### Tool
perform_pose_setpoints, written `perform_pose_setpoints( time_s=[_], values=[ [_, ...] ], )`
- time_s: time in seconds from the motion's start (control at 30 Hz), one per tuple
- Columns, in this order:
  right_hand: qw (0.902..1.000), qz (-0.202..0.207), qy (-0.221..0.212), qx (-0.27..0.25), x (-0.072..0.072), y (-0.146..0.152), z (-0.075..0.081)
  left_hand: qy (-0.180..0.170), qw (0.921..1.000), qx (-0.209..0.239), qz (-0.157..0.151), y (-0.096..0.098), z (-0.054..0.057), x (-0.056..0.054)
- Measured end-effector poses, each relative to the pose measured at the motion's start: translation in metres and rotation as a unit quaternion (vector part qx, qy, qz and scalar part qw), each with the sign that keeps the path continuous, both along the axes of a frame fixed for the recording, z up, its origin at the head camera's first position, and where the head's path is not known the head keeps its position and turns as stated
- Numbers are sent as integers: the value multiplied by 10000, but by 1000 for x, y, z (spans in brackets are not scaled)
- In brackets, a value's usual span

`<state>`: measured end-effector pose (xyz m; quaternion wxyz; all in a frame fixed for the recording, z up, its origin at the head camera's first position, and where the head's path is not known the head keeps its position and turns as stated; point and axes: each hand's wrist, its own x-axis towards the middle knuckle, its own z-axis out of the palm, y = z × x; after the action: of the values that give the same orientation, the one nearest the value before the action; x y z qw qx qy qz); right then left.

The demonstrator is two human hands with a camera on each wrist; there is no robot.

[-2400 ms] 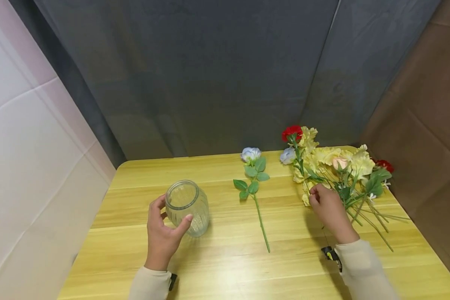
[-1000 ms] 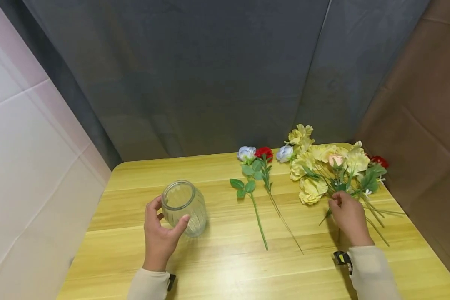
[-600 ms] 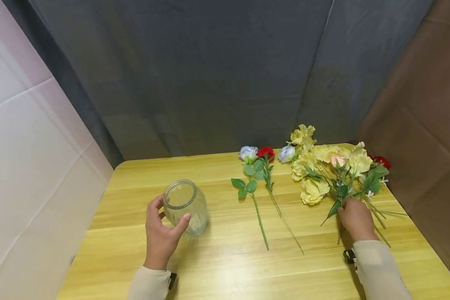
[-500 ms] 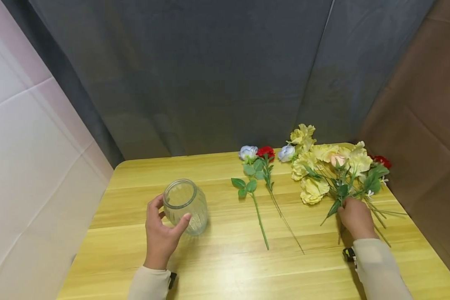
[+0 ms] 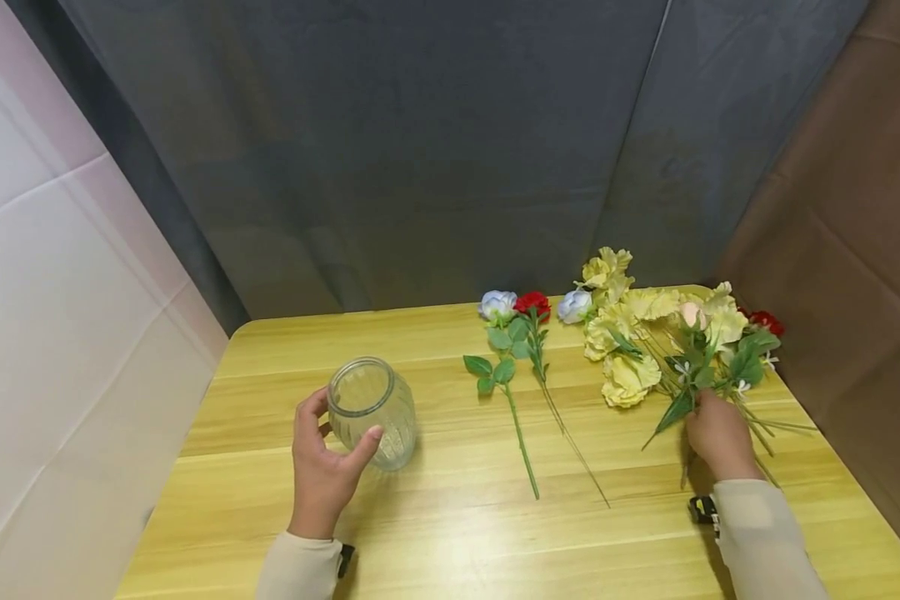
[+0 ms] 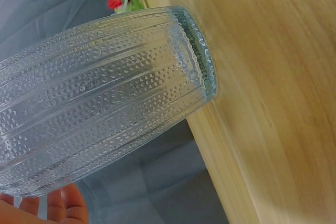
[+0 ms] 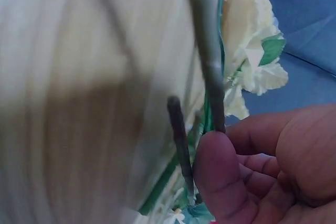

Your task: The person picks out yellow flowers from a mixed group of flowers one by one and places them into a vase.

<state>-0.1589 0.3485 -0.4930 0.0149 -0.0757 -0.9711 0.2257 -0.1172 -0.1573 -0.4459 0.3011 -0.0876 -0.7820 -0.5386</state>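
Note:
In the head view my left hand [image 5: 326, 467] grips a clear ribbed glass vase [image 5: 375, 412], thumb on the near side and fingers round its left. Its base meets the table in the left wrist view, the dimpled vase [image 6: 105, 87] filling much of the frame. On the right, my right hand [image 5: 720, 433] reaches into a pile of artificial flowers. Thumb and index finger pinch a flower stem [image 7: 207, 56] in the right wrist view. A pale peach rose [image 5: 692, 314] rises just beyond that hand; whether the stem belongs to it is hard to tell.
Mid-table lie a bluish-white rose [image 5: 498, 305] and a red carnation [image 5: 532, 305], stems toward me. Yellow flowers [image 5: 630, 381], another bluish-white rose [image 5: 574, 306] and a red bloom [image 5: 767, 322] crowd the right. A dark curtain [image 5: 420, 167] stands behind the wooden table [image 5: 450, 533].
The red carnation has gone from the right pile to beside the bluish-white rose. My right hand has let it go and shifted right to another stem; the peach rose has just shifted right too.

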Motion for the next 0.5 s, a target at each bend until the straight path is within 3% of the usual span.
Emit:
perform_pose_setpoints(
  time_s=[0.2,0.5],
  values=[
    [9993,-23,377,-79,4,0,7,-6,10000,-2,-3,0,0,0],
    [9904,136,1323,-385,7,-25,34,-120,9999,35,18,1,2,1]
  ],
)
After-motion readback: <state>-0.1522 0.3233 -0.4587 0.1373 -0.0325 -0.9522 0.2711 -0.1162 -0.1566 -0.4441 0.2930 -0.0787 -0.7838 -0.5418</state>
